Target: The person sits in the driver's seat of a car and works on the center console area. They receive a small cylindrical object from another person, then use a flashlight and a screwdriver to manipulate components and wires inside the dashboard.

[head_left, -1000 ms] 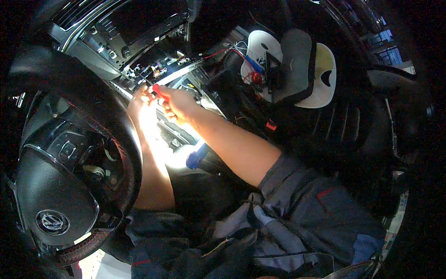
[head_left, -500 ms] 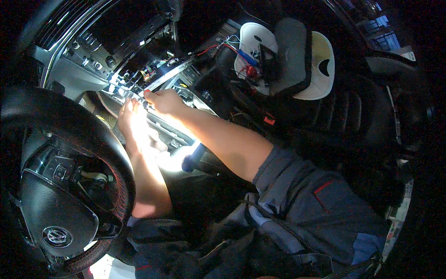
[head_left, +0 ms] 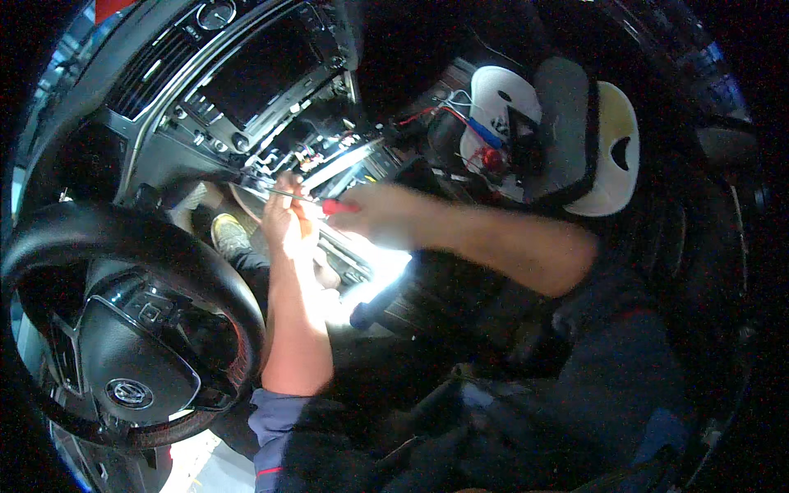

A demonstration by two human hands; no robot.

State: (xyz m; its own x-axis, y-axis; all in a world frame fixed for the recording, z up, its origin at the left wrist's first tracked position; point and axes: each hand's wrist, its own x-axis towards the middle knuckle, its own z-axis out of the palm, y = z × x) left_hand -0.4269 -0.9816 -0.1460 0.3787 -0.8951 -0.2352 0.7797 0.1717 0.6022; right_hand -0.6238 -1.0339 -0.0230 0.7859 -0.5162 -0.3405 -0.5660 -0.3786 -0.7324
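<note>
A screwdriver with a red handle is in my right hand, which is smeared by motion. Its thin metal shaft points left, passing across the fingers of my left hand. That left hand reaches up to the lower edge of the opened centre console, its fingers bent together; what they pinch, if anything, is hidden by glare. Inside the console, metal brackets and small coloured parts show. Below my hands a work lamp with a dark blue body shines brightly over the left forearm and console side.
The steering wheel fills the left side. A dark screen sits above the console opening. To the right, a grey padded piece lies between white rounded pieces, with red and blue wiring beside it. My shoe is in the footwell.
My right hand has pulled back to the right from the console, bringing the screwdriver's shaft into sight. The left hand stays by the console edge. The whole view has shifted.
</note>
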